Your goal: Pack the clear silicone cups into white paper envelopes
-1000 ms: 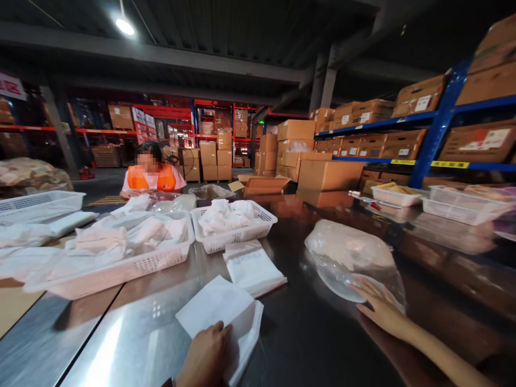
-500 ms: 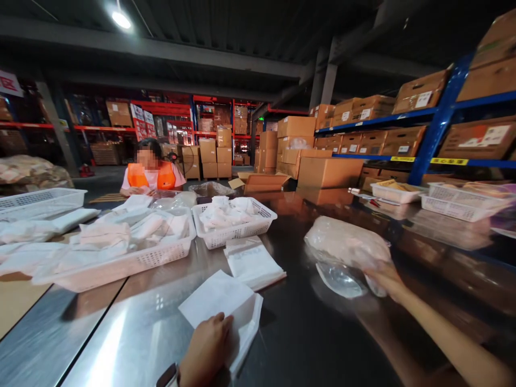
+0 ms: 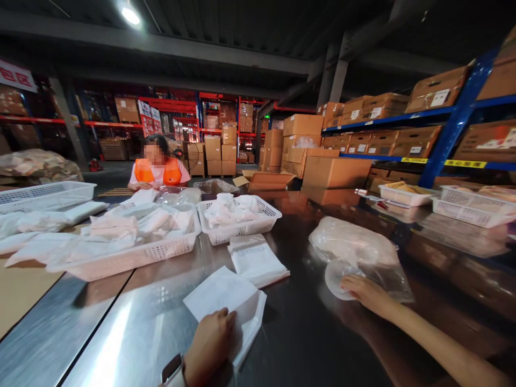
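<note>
My left hand [image 3: 213, 338], with a watch on its wrist, grips a white paper envelope [image 3: 221, 290] whose flap lies unfolded toward the far side. Just beyond it, a stack of similar white envelopes [image 3: 258, 260] rests on the metal table. At the right, the fingers of my right hand [image 3: 368, 294] pinch the near edge of a translucent round disc [image 3: 336, 277], which is tilted. Directly behind the disc lies a clear plastic bag [image 3: 358, 239] with pale contents I cannot make out.
White perforated baskets [image 3: 177, 244] of white packets stand on the left of the metal table [image 3: 141, 317], and a smaller basket [image 3: 242, 231] sits beside them. Across the table is a person in an orange vest [image 3: 158, 172]. More baskets [image 3: 475, 207] stand far right, before blue shelving.
My right hand has drawn back from the plastic bag and now pinches the round disc, nearer the bag's left front. My left hand still grips the envelope. The view has shifted slightly.
</note>
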### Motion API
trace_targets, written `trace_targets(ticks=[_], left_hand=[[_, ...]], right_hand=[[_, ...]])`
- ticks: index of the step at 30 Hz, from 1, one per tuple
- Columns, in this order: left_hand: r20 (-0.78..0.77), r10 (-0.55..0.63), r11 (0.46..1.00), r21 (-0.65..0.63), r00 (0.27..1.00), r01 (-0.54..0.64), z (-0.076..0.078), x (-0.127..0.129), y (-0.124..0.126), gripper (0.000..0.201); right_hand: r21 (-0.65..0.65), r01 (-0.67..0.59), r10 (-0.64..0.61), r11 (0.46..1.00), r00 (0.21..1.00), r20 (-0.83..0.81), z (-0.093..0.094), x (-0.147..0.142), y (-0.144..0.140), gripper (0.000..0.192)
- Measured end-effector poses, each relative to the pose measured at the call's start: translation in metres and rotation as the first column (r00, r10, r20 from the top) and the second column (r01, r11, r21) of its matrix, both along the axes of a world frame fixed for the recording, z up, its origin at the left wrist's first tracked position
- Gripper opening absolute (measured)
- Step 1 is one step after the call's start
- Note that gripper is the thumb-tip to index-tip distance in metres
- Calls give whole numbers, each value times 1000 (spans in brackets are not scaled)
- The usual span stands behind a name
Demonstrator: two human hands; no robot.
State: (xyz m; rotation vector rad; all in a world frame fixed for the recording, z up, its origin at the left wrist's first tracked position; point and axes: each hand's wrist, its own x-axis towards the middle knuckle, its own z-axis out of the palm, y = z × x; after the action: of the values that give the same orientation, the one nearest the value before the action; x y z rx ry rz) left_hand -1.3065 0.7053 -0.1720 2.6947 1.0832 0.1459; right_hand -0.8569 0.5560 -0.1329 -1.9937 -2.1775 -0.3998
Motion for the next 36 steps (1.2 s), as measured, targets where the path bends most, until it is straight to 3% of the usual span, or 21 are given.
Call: trace_targets(ticks=[6,9,13,17,22,25,27,28,29,30,31,32,34,36], left_hand=[[-8,4,1000,-11,1000,-5,2,0,-1,34],[-2,4,1000,-4,1000,-4,2,0,-1,32],[-5,-8,1000,5,1000,8,2,-1,0,32],[-22,-31,1000,0,999,31,10,-3,-3,33],[26,-18,1000,1,999,18,24,-6,-5,39],[115,31,999,-36,993,-27,25,-7,-5,42],[180,38,999,-37,983,-32,23,-8,-5,43],[206,32,999,-33,978,-25,22,-8,-5,43],[228,16,1000,-30,974,-9,21,-8,-5,41],[247,-2,1000,-28,969,9,21,-8,-5,39],[263,-15,999,-30,965,23,22,-8,-6,36],[279,-24,999,-32,960,34,22,-8,-6,33],[314,-25,998,-38,949,39,24,-8,-7,31],[343,-17,999,-30,939,30,25,-8,-8,35]], right_hand=[[120,-108,119,987,990,-82,-18,15,-12,37],[174,-90,117,981,982,-151,-25,17,-13,40],[-18,-117,115,993,988,-104,-18,12,-12,44],[-151,-75,64,986,995,-73,-12,10,-8,65],[163,-144,139,976,989,40,-19,4,25,37],[249,-234,227,940,972,57,-20,-39,51,37],[257,-393,390,883,918,65,-17,-93,62,33],[262,-515,515,817,854,73,-15,-124,65,29],[241,-715,718,656,690,93,-12,-156,67,28],[234,-823,830,518,550,95,-8,-187,68,27],[236,-879,890,415,446,96,-5,-213,70,23],[249,-902,918,352,385,96,-2,-235,72,21],[297,-897,925,328,368,92,1,-261,79,20],[343,-870,911,355,404,80,-2,-265,87,22]])
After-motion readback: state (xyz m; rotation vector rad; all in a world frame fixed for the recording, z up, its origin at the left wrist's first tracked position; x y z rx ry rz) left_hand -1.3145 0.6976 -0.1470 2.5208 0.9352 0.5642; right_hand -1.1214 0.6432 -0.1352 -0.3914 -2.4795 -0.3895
